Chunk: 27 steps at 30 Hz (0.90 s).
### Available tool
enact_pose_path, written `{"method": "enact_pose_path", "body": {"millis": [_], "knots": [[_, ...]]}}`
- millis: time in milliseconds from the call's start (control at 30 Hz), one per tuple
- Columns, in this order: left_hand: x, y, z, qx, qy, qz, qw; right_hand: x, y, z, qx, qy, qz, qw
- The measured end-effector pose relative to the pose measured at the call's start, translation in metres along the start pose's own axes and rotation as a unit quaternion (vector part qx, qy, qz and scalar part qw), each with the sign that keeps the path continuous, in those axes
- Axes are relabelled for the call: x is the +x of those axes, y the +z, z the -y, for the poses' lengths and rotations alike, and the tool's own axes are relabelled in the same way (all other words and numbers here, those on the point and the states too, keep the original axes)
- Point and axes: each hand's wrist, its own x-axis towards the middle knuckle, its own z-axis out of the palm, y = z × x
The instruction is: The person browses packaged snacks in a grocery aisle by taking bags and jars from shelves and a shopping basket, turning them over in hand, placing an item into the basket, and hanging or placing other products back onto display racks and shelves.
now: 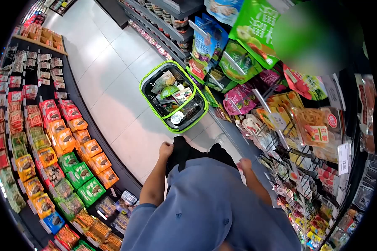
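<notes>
My left hand (166,149) hangs beside the black trousers, its fingers curled in; whatever may be inside them is hidden. On the other side, my right hand (244,164) hangs low near the right-hand shelving, small and partly blurred, so its fingers cannot be made out well. Ahead of my feet, on the floor, stands a black shopping basket with a bright green rim (145,93). Inside it lie a green package (169,91), a white-labelled pack (182,96) and a white-lidded container (177,117). Neither hand touches the basket.
Left of the aisle, a low display (113,167) carries rows of orange, green and red snack packs. Tall shelving on the right holds hanging bags, among them a large green bag (255,31), and a wire rack (276,136). Pale floor tiles (109,92) run between them.
</notes>
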Motion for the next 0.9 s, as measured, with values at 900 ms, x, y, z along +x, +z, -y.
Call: {"method": "enact_pose_path", "body": {"millis": [900], "knots": [[0.386, 0.056, -0.05, 0.09, 0.185, 0.074, 0.976, -0.121, 0.149, -0.05, -0.353, -0.056, -0.053, 0.932]]}}
